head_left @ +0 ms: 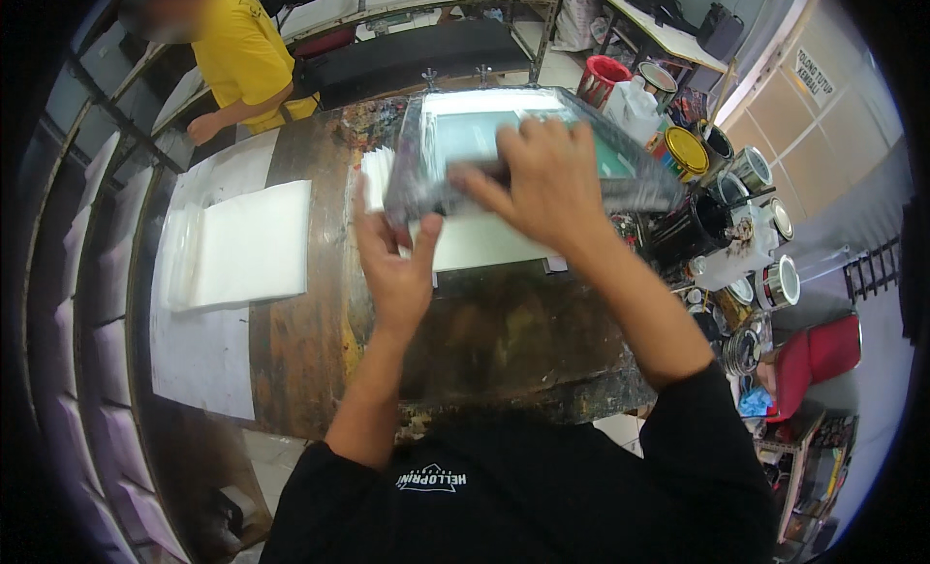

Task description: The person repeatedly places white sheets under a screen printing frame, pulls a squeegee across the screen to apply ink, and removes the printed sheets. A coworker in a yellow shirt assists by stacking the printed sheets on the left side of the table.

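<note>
A screen printing frame [635,191] with a grey border and pale blue-green mesh [460,142] lies at the far middle of the worktable, its near edge raised above a pale board [484,246]. My left hand [392,264] is at its near left corner, fingers curled about the edge and thumb pointing up. Over the mesh, my right hand [552,181] is closed round a dark bar that looks like a squeegee [475,174]; motion blurs both. A small stack of white sheets [377,172] sits just left of the frame, partly behind my left hand.
White sheets [257,239] lie on the stained table [305,360] at left. Paint cans, a yellow-lidded tin [685,151] and a black bucket [693,230] crowd the right side. A person in a yellow shirt [237,55] stands far left. Drying racks [107,264] line the left.
</note>
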Available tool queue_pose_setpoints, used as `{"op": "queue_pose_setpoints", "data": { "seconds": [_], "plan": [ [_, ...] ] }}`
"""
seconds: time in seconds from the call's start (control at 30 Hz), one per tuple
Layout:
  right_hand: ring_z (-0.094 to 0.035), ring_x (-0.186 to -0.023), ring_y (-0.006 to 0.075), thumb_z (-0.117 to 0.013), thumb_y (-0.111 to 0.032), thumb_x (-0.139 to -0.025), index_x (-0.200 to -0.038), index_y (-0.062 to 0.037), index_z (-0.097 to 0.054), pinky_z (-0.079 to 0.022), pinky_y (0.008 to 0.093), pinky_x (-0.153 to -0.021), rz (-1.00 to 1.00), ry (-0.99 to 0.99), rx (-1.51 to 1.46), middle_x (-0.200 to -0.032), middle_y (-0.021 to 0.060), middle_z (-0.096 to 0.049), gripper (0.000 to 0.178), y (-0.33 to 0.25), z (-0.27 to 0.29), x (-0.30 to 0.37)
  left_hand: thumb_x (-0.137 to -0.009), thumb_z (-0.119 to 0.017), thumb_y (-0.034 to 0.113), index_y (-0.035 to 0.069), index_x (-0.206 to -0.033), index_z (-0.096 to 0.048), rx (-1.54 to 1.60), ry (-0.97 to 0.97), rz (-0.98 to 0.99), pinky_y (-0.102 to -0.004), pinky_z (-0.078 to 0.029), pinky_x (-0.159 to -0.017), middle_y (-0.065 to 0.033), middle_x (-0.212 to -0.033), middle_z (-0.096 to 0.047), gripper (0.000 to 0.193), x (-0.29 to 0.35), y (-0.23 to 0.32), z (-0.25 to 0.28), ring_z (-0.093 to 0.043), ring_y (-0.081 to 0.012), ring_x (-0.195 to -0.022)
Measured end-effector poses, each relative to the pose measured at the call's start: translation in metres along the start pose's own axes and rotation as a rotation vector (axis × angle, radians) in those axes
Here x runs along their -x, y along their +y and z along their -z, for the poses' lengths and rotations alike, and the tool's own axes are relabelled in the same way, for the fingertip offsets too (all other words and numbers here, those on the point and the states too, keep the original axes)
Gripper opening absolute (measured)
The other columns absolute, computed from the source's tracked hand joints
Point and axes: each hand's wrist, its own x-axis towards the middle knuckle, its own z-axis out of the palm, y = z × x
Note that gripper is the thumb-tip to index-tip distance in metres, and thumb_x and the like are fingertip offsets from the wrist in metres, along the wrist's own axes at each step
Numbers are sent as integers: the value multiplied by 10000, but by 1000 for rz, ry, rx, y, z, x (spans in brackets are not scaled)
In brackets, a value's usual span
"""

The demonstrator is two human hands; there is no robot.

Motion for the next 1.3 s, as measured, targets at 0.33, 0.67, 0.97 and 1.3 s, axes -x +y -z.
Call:
{"op": "queue_pose_setpoints", "data": {
  "seconds": [0.33,0.67,0.97,1.3],
  "plan": [
    [-680,-650,340,-559,-731,-936,-708,-25,-721,-534,449,-652,-26,61,-14,-650,135,-673,760,34,6,-105,-795,-839,248,130,-972,-682,-1361,-261,-200,-496,-354,-994,-108,-1085,-544,264,16,-30,47,-510,-319,-1081],
    [-681,-653,377,-538,-688,-952,-632,30,-684,-529,489,-662,-140,-119,-170,-627,213,-654,800,33,32,-125,-870,-796,252,106,-926,-719,-1442,-204,-207,-493,-339,-976,-87,-1046,-557,174,15,-46,55,-539,-292,-1047],
    [-679,-672,366,-556,-702,-946,-690,5,-700,-530,465,-676,-65,6,-92,-664,180,-668,766,32,13,-107,-874,-773,223,72,-894,-732,-1359,-198,-234,-470,-342,-973,-81,-1039,-575,158,3,-50,45,-525,-286,-1042],
    [-660,-693,377,-554,-697,-956,-717,6,-690,-515,480,-694,-8,54,-73,-691,185,-650,755,33,2,-89,-878,-762,262,96,-914,-731,-1631,-329,-127,-463,-344,-964,-80,-1082,-582,172,0,-41,43,-525,-287,-1072]
  ]
}}
